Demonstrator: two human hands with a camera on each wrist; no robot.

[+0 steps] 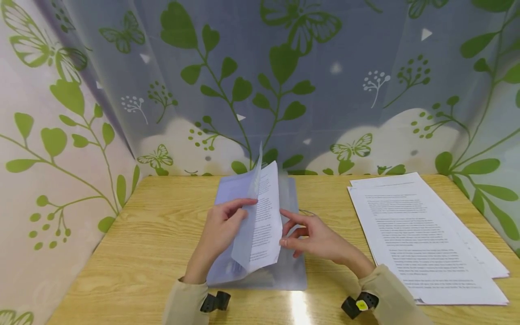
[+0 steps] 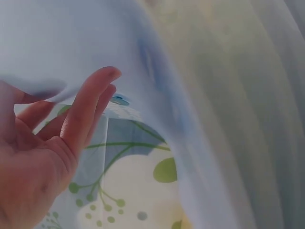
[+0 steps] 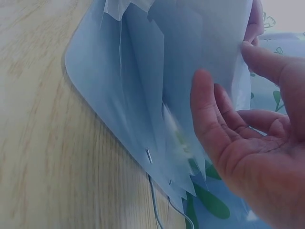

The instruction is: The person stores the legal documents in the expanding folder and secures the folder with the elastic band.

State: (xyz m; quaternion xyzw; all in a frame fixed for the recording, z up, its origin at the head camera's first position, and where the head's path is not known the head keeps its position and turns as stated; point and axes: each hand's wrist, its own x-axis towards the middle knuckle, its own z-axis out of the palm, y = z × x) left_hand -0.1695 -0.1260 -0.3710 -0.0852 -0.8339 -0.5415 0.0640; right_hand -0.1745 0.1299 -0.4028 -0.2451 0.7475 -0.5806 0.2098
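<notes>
A translucent bluish expanding file folder (image 1: 270, 280) lies opened on the table, its pocket dividers (image 3: 138, 81) fanned apart. Printed sheets (image 1: 266, 216) stand upright among the dividers; how deep they sit is hidden. On the left, my left hand (image 1: 221, 228) rests extended fingertips against a raised divider (image 1: 247, 239), and the left wrist view shows those fingers (image 2: 83, 112) fairly straight. My right hand (image 1: 314, 239) is at the sheets' right edge, thumb and index tip touching it at separate spots. In the right wrist view its fingers (image 3: 205, 109) are spread and gently bent.
A stack of printed paper (image 1: 418, 239) lies askew on the right side of the wooden table (image 1: 142, 243). A thin elastic cord (image 3: 155, 200) hangs from the folder's edge. Behind the table hangs a patterned curtain (image 1: 325, 90) with leaves and butterflies.
</notes>
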